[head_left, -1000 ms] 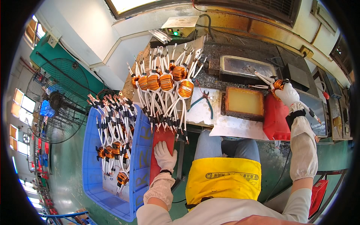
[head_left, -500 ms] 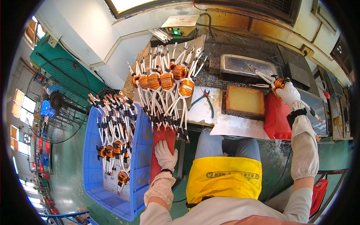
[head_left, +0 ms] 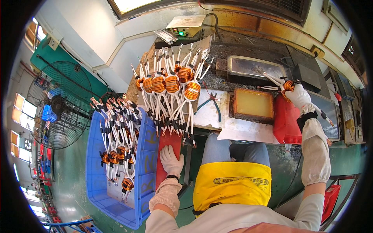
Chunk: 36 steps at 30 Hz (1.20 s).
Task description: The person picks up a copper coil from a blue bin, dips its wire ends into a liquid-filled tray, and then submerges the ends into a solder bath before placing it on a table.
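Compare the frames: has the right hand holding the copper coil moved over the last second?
Yes. The right hand with its coil shifted slightly left, toward the shallow metal tray.

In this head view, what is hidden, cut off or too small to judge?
- Right hand: the white glove hides how its fingers grip the copper-wound coil with white leads.
- Left hand: palm down on the flat red tray; anything beneath is covered.
- Blue plastic crate: piled coils hide its floor.
- Shallow metal tray: glare hides its contents.
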Each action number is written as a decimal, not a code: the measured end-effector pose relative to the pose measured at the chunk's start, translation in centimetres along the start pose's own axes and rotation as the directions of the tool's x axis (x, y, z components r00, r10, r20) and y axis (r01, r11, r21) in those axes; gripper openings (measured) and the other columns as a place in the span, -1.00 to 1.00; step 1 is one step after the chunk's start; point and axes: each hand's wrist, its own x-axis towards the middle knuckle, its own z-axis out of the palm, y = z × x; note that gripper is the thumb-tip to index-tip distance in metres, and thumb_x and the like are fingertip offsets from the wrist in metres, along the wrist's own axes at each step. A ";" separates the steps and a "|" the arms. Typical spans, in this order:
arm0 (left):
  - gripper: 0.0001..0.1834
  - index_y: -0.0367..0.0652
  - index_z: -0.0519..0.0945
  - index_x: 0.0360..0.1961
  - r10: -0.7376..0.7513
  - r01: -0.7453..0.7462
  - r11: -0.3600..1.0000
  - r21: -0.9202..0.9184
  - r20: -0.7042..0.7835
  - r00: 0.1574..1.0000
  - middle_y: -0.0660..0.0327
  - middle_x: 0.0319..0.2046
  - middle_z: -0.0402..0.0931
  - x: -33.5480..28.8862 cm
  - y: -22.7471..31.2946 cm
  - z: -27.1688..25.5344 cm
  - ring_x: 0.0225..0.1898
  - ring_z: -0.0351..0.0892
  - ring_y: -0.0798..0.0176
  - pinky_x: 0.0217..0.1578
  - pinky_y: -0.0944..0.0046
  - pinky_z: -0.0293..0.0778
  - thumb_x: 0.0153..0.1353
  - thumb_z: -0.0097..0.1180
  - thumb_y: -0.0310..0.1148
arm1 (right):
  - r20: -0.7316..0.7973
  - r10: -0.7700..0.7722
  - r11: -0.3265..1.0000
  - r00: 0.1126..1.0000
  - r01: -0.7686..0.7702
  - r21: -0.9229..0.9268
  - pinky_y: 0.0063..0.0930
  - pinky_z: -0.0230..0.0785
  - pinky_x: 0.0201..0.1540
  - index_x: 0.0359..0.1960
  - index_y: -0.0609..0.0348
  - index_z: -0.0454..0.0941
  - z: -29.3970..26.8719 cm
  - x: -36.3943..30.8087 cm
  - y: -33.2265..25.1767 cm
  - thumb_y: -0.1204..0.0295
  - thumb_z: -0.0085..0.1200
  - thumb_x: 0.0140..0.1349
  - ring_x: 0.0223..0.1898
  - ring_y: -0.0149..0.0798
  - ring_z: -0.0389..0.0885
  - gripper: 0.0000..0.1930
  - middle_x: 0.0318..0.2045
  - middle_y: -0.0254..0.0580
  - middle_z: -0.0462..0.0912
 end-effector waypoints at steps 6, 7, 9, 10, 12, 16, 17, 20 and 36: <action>-0.15 -0.26 0.24 0.26 0.000 0.000 1.000 -0.006 0.001 1.000 -0.06 0.26 0.20 0.1 0.1 -0.1 0.33 0.10 -0.13 0.37 -0.11 -0.04 -0.01 0.25 -0.08 | -0.036 -0.040 0.999 0.999 0.040 0.012 -0.23 0.56 -0.29 -0.02 0.43 0.46 0.2 0.1 0.4 0.02 0.14 0.10 -0.40 0.02 0.72 -0.36 -0.36 0.18 0.67; -0.15 -0.26 0.24 0.26 0.000 0.000 1.000 -0.005 -0.002 1.000 -0.06 0.26 0.20 0.1 0.1 -0.1 0.32 0.10 -0.13 0.37 -0.11 -0.04 -0.01 0.25 -0.08 | -0.017 -0.020 1.000 1.000 0.020 0.022 -0.22 0.56 -0.26 -0.03 0.43 0.47 0.0 -0.1 0.1 0.00 0.15 0.10 -0.36 0.04 0.72 -0.35 -0.34 0.20 0.67; -0.15 -0.26 0.24 0.26 -0.002 0.002 1.000 -0.003 0.000 1.000 -0.06 0.26 0.20 0.0 0.1 -0.1 0.32 0.10 -0.13 0.37 -0.11 -0.03 -0.01 0.25 -0.08 | 0.003 -0.001 1.000 1.000 0.001 0.031 -0.21 0.55 -0.23 -0.03 0.43 0.48 -0.5 -0.5 -0.5 -0.02 0.15 0.10 -0.32 0.06 0.72 -0.33 -0.32 0.21 0.67; -0.15 -0.26 0.24 0.26 -0.003 0.003 1.000 -0.001 0.001 1.000 -0.06 0.26 0.20 0.0 0.1 -0.2 0.32 0.10 -0.14 0.37 -0.11 -0.03 -0.01 0.25 -0.08 | 0.017 0.006 0.999 1.000 -0.006 0.039 -0.20 0.55 -0.21 -0.03 0.43 0.47 -0.8 -0.8 -0.8 0.00 0.15 0.09 -0.30 0.07 0.71 -0.34 -0.31 0.23 0.67; -0.15 -0.26 0.24 0.26 -0.003 0.003 1.000 -0.004 -0.001 1.000 -0.07 0.26 0.20 0.0 0.1 -0.2 0.33 0.10 -0.14 0.37 -0.11 -0.03 0.00 0.25 -0.08 | 0.031 0.012 0.999 0.999 -0.014 0.048 -0.20 0.55 -0.19 -0.02 0.43 0.47 -0.8 -0.8 -0.7 0.02 0.14 0.08 -0.28 0.09 0.71 -0.35 -0.30 0.25 0.67; -0.15 -0.26 0.24 0.26 0.003 -0.004 1.000 -0.007 -0.010 1.000 -0.07 0.27 0.20 0.1 0.1 -0.1 0.33 0.10 -0.13 0.37 -0.11 -0.02 0.00 0.25 -0.08 | -0.014 -0.026 1.000 1.000 0.026 0.009 -0.20 0.55 -0.21 -0.05 0.43 0.49 -0.5 -0.6 -0.4 0.11 0.13 0.06 -0.30 0.08 0.71 -0.42 -0.30 0.26 0.67; -0.15 -0.26 0.24 0.26 0.003 -0.003 1.000 -0.007 -0.011 1.000 -0.07 0.27 0.20 0.0 0.0 -0.1 0.33 0.10 -0.13 0.37 -0.11 -0.02 0.00 0.25 -0.08 | -0.005 -0.015 1.000 1.000 0.015 0.007 -0.20 0.55 -0.21 -0.07 0.44 0.50 -0.6 -0.6 -0.5 0.13 0.13 0.06 -0.30 0.08 0.71 -0.44 -0.31 0.26 0.67; -0.15 -0.26 0.23 0.27 0.009 -0.009 1.000 0.000 -0.013 1.000 -0.06 0.27 0.20 0.0 0.0 0.0 0.33 0.10 -0.13 0.37 -0.11 -0.03 0.00 0.24 -0.07 | -0.029 -0.030 0.999 0.999 0.031 0.010 -0.19 0.55 -0.23 -0.09 0.44 0.51 -0.1 -0.2 0.0 0.12 0.12 0.07 -0.31 0.08 0.71 -0.44 -0.34 0.25 0.67; -0.15 -0.25 0.25 0.26 0.008 -0.008 1.000 -0.001 -0.021 1.000 -0.06 0.27 0.20 0.1 0.2 -0.2 0.32 0.11 -0.14 0.35 -0.11 0.00 -0.02 0.25 -0.08 | -0.052 -0.037 0.999 0.998 0.038 0.007 -0.23 0.56 -0.27 -0.02 0.40 0.48 0.2 0.0 0.4 0.05 0.14 0.09 -0.37 0.02 0.72 -0.39 -0.32 0.20 0.67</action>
